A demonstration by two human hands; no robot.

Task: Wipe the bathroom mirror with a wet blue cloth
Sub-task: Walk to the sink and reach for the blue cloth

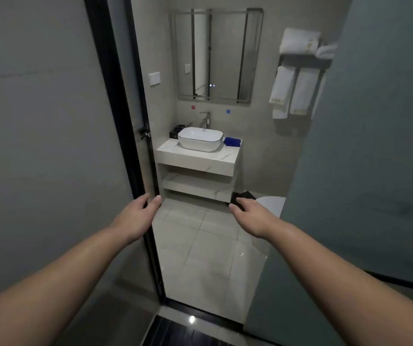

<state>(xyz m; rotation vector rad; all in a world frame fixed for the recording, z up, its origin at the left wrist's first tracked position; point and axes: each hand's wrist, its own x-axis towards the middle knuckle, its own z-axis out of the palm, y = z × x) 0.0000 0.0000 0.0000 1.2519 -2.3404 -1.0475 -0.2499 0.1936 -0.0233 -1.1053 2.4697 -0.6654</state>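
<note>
L hand [138,216] & R hand [249,217] loose, empty: go in, grab blue cloth [232,141] just right of basin [200,139], wet it

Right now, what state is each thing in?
Basin: empty.
Tap: no water seen running.
Cloth: folded, on the counter beside the basin.
Mirror: on the wall above the basin.
Towels: folded on the rack and hanging below.
Left hand: open, empty.
Right hand: open, empty.
</note>
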